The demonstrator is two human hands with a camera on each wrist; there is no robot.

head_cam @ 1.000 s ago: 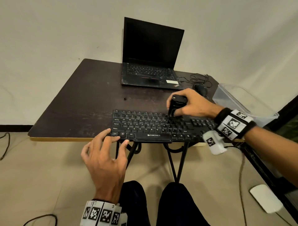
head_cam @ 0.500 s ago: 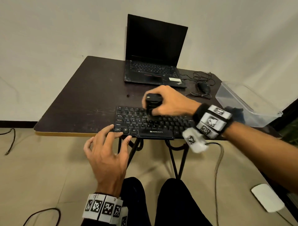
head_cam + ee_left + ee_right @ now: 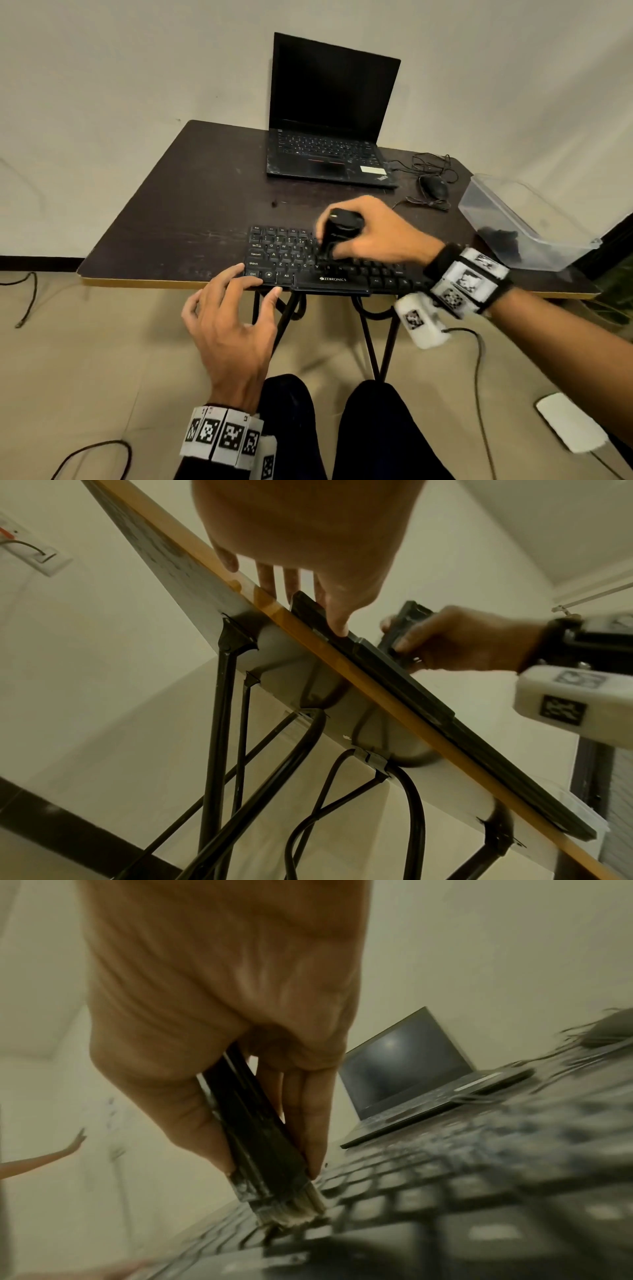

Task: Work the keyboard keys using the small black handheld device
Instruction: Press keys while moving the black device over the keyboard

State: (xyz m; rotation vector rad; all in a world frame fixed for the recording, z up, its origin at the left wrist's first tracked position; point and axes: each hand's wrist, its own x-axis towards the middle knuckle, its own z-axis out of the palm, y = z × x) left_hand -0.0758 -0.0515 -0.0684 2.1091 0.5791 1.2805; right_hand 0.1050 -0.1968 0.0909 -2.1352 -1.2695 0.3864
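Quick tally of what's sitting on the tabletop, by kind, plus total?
Keyboards: 1, the black keyboard, left hand at its near-left corner
Laptops: 1, laptop, open, screen dark
Mice: 1, wired mouse
Clear bins: 1, plastic container
Total: 4, not counting the black handheld device gripped by the right hand.

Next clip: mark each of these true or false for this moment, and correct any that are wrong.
1. The right hand grips the black device over the keyboard. True.
2. The laptop lid is closed. False: it stands open, screen dark.
3. The left hand rests its fingers on the keyboard's near left corner. True.
4. The mouse lies left of the laptop. False: it lies to its right.
5. The clear plastic container sits on the floor. False: it sits at the table's right edge.
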